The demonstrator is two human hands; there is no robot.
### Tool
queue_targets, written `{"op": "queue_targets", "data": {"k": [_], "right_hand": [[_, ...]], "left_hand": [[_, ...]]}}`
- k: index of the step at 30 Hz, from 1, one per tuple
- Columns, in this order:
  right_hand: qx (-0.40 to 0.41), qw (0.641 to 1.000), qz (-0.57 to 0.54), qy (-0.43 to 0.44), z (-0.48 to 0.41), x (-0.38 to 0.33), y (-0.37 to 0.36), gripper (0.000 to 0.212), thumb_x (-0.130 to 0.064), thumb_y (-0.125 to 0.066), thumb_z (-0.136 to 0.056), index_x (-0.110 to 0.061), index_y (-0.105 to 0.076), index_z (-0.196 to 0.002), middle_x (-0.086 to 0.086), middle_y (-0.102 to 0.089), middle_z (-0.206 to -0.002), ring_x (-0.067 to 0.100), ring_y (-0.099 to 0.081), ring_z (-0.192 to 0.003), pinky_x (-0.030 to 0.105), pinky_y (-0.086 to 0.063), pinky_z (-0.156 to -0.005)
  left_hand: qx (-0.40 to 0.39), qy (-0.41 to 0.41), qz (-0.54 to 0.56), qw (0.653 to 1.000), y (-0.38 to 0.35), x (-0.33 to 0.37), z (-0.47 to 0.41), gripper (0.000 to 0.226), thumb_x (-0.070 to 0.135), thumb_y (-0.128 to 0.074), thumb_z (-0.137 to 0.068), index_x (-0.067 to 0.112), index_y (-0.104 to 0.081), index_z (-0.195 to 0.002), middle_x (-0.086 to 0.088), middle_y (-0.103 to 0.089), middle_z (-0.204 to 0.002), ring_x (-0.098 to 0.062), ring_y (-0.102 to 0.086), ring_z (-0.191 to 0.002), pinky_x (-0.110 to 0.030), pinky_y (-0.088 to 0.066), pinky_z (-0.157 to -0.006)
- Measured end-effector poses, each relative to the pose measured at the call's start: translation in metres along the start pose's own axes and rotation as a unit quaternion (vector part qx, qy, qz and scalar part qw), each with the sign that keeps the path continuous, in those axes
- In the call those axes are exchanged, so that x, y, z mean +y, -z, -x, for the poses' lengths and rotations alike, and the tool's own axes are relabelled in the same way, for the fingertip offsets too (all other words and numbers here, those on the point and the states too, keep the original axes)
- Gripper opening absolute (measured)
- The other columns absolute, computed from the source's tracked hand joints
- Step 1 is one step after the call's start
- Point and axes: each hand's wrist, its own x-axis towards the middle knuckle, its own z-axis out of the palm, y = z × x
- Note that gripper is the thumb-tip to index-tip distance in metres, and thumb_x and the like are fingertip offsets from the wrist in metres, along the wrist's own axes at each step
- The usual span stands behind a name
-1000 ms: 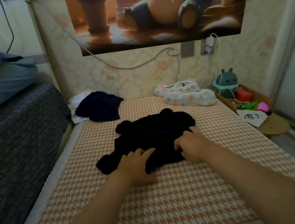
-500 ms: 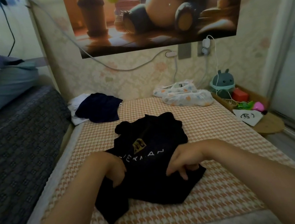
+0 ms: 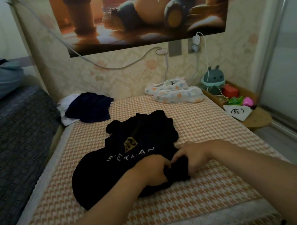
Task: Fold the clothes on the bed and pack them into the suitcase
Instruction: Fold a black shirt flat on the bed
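Head view: nearest, both forearms reach over the bed [image 3: 179, 204] to the near right edge of the black printed T-shirt [image 3: 131, 155]. The left hand [image 3: 151, 171] and the right hand [image 3: 195, 156] come close together there, each with its fingers curled round a bunch of the dark cloth. The T-shirt lies print up and rumpled, its far end bunched. No clean fold shows in it, so I judge that its folding is only starting. Beyond the T-shirt to the left, a navy garment [image 3: 89, 107] lies crumpled on a white garment [image 3: 66, 110]. Beyond the T-shirt to the right lies a floral garment [image 3: 176, 92], also loose. No suitcase is in view. By my reckoning the task is near its start: nothing visibly packed, and at least four pieces left to fold and carry.
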Motion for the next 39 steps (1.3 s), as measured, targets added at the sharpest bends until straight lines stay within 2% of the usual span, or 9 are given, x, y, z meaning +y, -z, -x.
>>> {"op": "queue_targets", "data": {"k": [3,6,11,14,20,24,28,31,39], "right_hand": [[0.075,0.997,-0.001,0.024,0.006,-0.003,-0.005,0.088,-0.047,-0.076,-0.081,-0.028,-0.030,-0.154,-0.003,-0.010,-0.163,0.018,-0.008,-0.149,0.038,-0.020,-0.120],[0.193,0.972,-0.102,0.082,0.018,-0.007,0.002,0.032,-0.030,-0.069,-0.090,-0.012,-0.066,-0.116,0.007,-0.063,-0.127,0.023,-0.054,-0.121,0.041,-0.045,-0.097],[-0.183,0.952,-0.242,-0.027,0.037,-0.001,0.008,0.027,-0.019,-0.062,-0.092,-0.009,-0.062,-0.117,0.010,-0.068,-0.101,0.023,-0.068,-0.080,0.043,-0.056,-0.085],[-0.164,0.913,-0.373,-0.008,0.034,0.006,0.017,0.043,-0.028,-0.043,-0.095,-0.011,-0.060,-0.130,0.007,-0.072,-0.101,0.024,-0.070,-0.079,0.038,-0.053,-0.076],[0.280,0.940,-0.191,-0.037,-0.011,0.017,0.022,0.019,-0.019,-0.054,-0.094,-0.020,-0.072,-0.100,-0.007,-0.068,-0.099,0.018,-0.064,-0.096,0.029,-0.050,-0.078],[0.311,0.942,-0.123,-0.014,-0.051,0.004,0.021,0.039,-0.017,-0.057,-0.093,-0.017,-0.060,-0.132,0.004,-0.057,-0.136,0.022,-0.055,-0.122,0.034,-0.047,-0.100],[0.288,0.957,-0.017,-0.039,-0.097,-0.008,0.023,0.073,-0.038,-0.053,-0.097,-0.021,-0.016,-0.158,0.012,-0.017,-0.162,0.032,-0.024,-0.146,0.045,-0.029,-0.116],[0.257,0.960,0.072,-0.086,-0.119,-0.004,0.021,0.079,-0.043,-0.047,-0.100,-0.032,0.007,-0.157,0.017,-0.030,-0.154,0.037,-0.038,-0.135,0.050,-0.031,-0.108],[0.319,0.895,0.096,-0.296,-0.113,0.061,0.041,0.058,-0.029,-0.044,-0.098,-0.014,-0.022,-0.150,0.009,-0.064,-0.118,0.030,-0.060,-0.106,0.048,-0.037,-0.098]], "left_hand": [[0.074,0.036,0.139,0.987,0.004,-0.011,-0.001,0.010,0.024,-0.063,-0.089,0.028,-0.060,-0.098,0.005,-0.063,-0.108,-0.016,-0.059,-0.102,-0.025,-0.044,-0.085],[0.089,0.055,0.271,0.957,0.019,-0.013,0.007,0.010,0.026,-0.064,-0.092,0.029,-0.061,-0.101,0.008,-0.063,-0.110,-0.014,-0.059,-0.107,-0.025,-0.044,-0.092],[-0.258,0.082,0.327,0.906,0.031,0.019,0.028,0.036,0.017,-0.069,-0.089,0.013,-0.061,-0.124,-0.001,-0.066,-0.117,-0.013,-0.063,-0.102,-0.025,-0.053,-0.086],[-0.369,0.063,0.376,0.848,0.029,0.026,0.023,0.050,0.013,-0.068,-0.086,0.000,-0.051,-0.132,-0.008,-0.065,-0.114,-0.015,-0.062,-0.100,-0.028,-0.053,-0.089],[-0.054,0.071,0.365,0.927,0.039,0.003,-0.018,0.018,0.020,-0.058,-0.096,0.015,-0.067,-0.110,-0.005,-0.072,-0.105,-0.013,-0.068,-0.088,-0.017,-0.050,-0.066],[0.125,0.113,0.032,0.985,0.027,-0.039,-0.048,0.029,0.021,-0.053,-0.091,0.027,-0.064,-0.117,0.003,-0.062,-0.120,-0.018,-0.055,-0.113,-0.032,-0.048,-0.094],[0.056,0.135,-0.066,0.987,0.010,-0.062,-0.062,0.060,0.041,-0.050,-0.094,0.023,-0.032,-0.149,-0.006,-0.030,-0.153,-0.028,-0.026,-0.139,-0.043,-0.034,-0.110],[0.023,0.122,-0.053,0.991,0.002,-0.074,-0.069,0.065,0.049,-0.046,-0.096,0.029,-0.022,-0.153,-0.005,-0.017,-0.160,-0.029,-0.023,-0.143,-0.043,-0.028,-0.115],[0.105,0.151,-0.032,0.982,0.003,-0.092,-0.095,0.070,0.061,-0.039,-0.095,0.033,-0.016,-0.154,-0.003,-0.008,-0.163,-0.027,-0.005,-0.149,-0.048,-0.011,-0.120]]}}
